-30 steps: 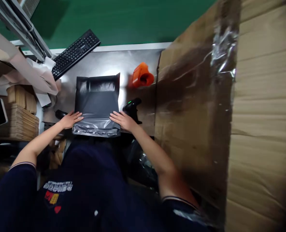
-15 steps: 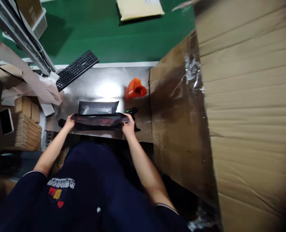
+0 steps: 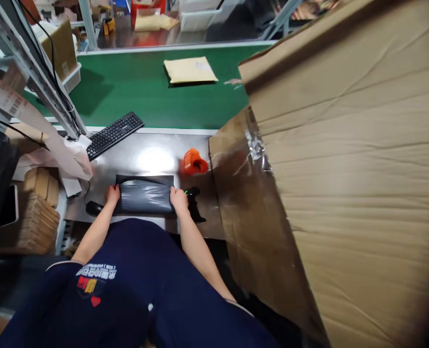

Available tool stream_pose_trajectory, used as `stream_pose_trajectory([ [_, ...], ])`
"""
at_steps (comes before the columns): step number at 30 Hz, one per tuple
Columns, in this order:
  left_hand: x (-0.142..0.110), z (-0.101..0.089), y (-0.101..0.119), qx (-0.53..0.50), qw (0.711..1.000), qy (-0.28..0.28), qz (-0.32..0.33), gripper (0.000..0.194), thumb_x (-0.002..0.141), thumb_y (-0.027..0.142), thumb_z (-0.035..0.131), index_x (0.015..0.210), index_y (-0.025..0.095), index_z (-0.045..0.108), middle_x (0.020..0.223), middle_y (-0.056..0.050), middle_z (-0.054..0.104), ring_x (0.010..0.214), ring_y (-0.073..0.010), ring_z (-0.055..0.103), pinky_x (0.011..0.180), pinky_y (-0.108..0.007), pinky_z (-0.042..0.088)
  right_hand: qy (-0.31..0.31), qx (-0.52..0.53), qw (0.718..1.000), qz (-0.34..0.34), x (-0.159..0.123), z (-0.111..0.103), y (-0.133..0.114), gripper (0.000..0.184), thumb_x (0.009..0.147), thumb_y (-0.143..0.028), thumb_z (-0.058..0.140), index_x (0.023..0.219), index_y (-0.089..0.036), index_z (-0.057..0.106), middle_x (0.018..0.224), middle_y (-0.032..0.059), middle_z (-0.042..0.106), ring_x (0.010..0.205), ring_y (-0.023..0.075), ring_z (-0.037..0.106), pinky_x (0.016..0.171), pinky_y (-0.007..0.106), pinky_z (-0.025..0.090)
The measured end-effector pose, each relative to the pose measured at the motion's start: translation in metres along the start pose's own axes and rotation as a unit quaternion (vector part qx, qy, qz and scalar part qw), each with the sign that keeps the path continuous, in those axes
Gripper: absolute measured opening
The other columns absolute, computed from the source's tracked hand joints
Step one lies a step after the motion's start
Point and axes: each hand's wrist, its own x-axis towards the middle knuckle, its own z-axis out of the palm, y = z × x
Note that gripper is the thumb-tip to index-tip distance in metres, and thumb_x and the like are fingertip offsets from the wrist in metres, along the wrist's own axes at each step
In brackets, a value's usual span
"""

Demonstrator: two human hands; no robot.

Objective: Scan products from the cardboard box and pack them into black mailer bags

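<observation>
A dark grey plastic mailing bag (image 3: 146, 197) lies across the metal worktop in front of me, its surface stretched and shiny. My left hand (image 3: 113, 194) is closed on its left end, and my right hand (image 3: 178, 199) grips the right end. A darker strip of the bag shows along its far edge. Just right of my right hand lies a black handheld scanner (image 3: 195, 205) with a small green light. A black computer mouse (image 3: 94, 208) rests beside my left wrist. Farther back stands an orange holder (image 3: 195, 162).
A large cardboard box (image 3: 345, 159) walls off the right side. A black keyboard (image 3: 116, 134) lies at the back left, by a metal post and hanging label paper (image 3: 62, 150). Stacked folded cartons (image 3: 38, 212) stand at left. A yellow padded envelope (image 3: 190, 70) lies on the green belt (image 3: 135, 104).
The bag's opening faced up, held spread between my hands; now the bag lies flatter with its filled face showing. My hands are closer together. The camera view has tilted up.
</observation>
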Motion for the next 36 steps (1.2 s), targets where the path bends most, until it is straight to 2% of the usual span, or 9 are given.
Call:
stream_pose_trajectory([
  [4,-0.016,-0.005,-0.003,0.012,1.0,0.012,0.011,0.046,0.102,0.041,0.043,0.13,0.014,0.066,0.122,-0.024,0.075,0.128,-0.0365,0.066,0.106,-0.052,0.05,0.036,-0.026,0.999,-0.007,-0.026,-0.007,0.002,0.055,0.103,-0.041,0.037,0.132,-0.006,0.068,0.111,0.0301,0.074,0.1,0.0381,0.073,0.089,0.051,0.058],
  [8,-0.039,0.005,0.019,0.108,0.97,-0.031,0.217,0.058,0.104,0.037,0.044,0.156,0.014,0.05,0.162,-0.02,0.051,0.154,-0.0325,0.042,0.129,-0.051,0.031,0.095,-0.065,0.964,-0.24,-0.048,-0.001,-0.031,0.056,0.107,-0.038,0.035,0.153,-0.013,0.054,0.157,0.0232,0.053,0.145,0.0362,0.05,0.119,0.052,0.042],
  [11,-0.046,0.025,0.04,0.215,0.9,-0.148,0.349,0.06,0.102,0.032,0.045,0.161,0.019,0.047,0.171,-0.013,0.039,0.163,-0.0336,0.025,0.135,-0.056,0.016,0.009,-0.111,0.926,-0.361,-0.051,0.018,-0.061,0.053,0.108,-0.032,0.033,0.156,-0.02,0.053,0.163,0.0143,0.049,0.155,0.0322,0.038,0.128,0.054,0.03],
  [13,-0.042,0.035,0.044,0.245,0.892,-0.171,0.338,0.067,0.101,0.04,0.052,0.165,0.023,0.04,0.176,-0.012,0.028,0.166,-0.0371,0.014,0.134,-0.064,0.008,-0.024,-0.14,0.931,-0.337,-0.047,0.03,-0.068,0.055,0.108,-0.036,0.035,0.159,-0.019,0.048,0.167,0.0149,0.045,0.158,0.0345,0.033,0.129,0.061,0.026],
  [17,-0.022,0.033,0.026,0.209,0.941,-0.164,0.21,0.095,0.092,0.062,0.067,0.168,0.019,0.029,0.177,-0.019,0.021,0.165,-0.0396,0.017,0.131,-0.066,0.015,0.006,-0.112,0.971,-0.209,-0.032,0.035,-0.051,0.062,0.107,-0.051,0.039,0.159,-0.018,0.046,0.17,0.0167,0.038,0.16,0.0372,0.026,0.126,0.067,0.027],
  [24,-0.015,0.011,0.003,0.222,0.964,-0.088,0.119,0.073,0.104,0.055,0.047,0.166,0.019,0.034,0.176,-0.018,0.024,0.165,-0.0411,0.011,0.131,-0.066,0.014,-0.015,-0.078,0.995,-0.068,-0.02,0.013,-0.024,0.069,0.108,-0.05,0.029,0.161,-0.008,0.039,0.166,0.024,0.041,0.154,0.0372,0.04,0.121,0.057,0.042],
  [29,-0.022,0.028,0.044,0.219,0.919,-0.143,0.296,0.062,0.107,0.049,0.044,0.161,0.02,0.044,0.171,-0.016,0.038,0.161,-0.0376,0.028,0.132,-0.059,0.018,0.034,-0.132,0.959,-0.249,-0.025,0.014,-0.044,0.057,0.108,-0.044,0.033,0.154,-0.016,0.053,0.164,0.0186,0.046,0.156,0.0396,0.032,0.129,0.063,0.023],
  [33,-0.009,0.052,0.072,0.221,0.889,-0.222,0.335,0.044,0.108,0.038,0.04,0.131,0.016,0.07,0.131,-0.018,0.072,0.128,-0.032,0.063,0.117,-0.048,0.044,-0.04,-0.166,0.93,-0.325,-0.014,0.021,-0.07,0.046,0.108,-0.033,0.034,0.122,-0.016,0.073,0.123,0.0183,0.074,0.12,0.0317,0.064,0.114,0.048,0.042],
  [36,0.005,0.036,0.065,0.234,0.891,-0.216,0.324,0.038,0.106,0.038,0.046,0.114,0.017,0.076,0.116,-0.016,0.075,0.118,-0.0305,0.067,0.111,-0.045,0.05,-0.024,-0.178,0.943,-0.282,0.001,0.011,-0.059,0.052,0.108,-0.042,0.034,0.104,-0.013,0.077,0.108,0.0203,0.076,0.108,0.0332,0.068,0.101,0.048,0.049],
])
